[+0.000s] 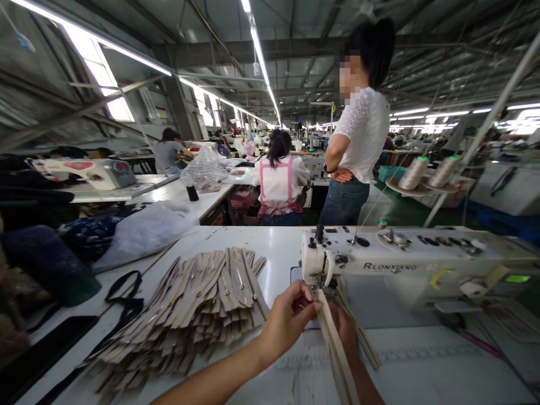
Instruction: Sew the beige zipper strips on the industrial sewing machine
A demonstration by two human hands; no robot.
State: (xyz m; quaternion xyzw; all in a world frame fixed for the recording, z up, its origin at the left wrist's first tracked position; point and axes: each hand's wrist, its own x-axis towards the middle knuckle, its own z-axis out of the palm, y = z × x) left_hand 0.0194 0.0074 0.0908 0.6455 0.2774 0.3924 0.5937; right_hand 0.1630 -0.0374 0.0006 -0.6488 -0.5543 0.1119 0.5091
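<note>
A white sewing machine [358,261] stands across the table in front of me. My left hand [291,315] pinches the upper end of a beige zipper [335,349] with gold-coloured teeth, close to the machine's needle area. The zipper hangs down toward me. Behind it is my right hand [345,326], partly hidden by the strip, so I cannot see all its fingers or tell whether they grip it. Another zipper strip [365,343] lies to the right of that hand. To the left, a large pile of similar zippers [211,298] spreads over the table.
A black strap [126,292] and a dark flat object [48,349] lie at the left. Clear plastic [147,233] sits beyond. Two thread cones [413,173] stand at the right. One person [358,129] stands ahead; another [278,183] sits with back turned.
</note>
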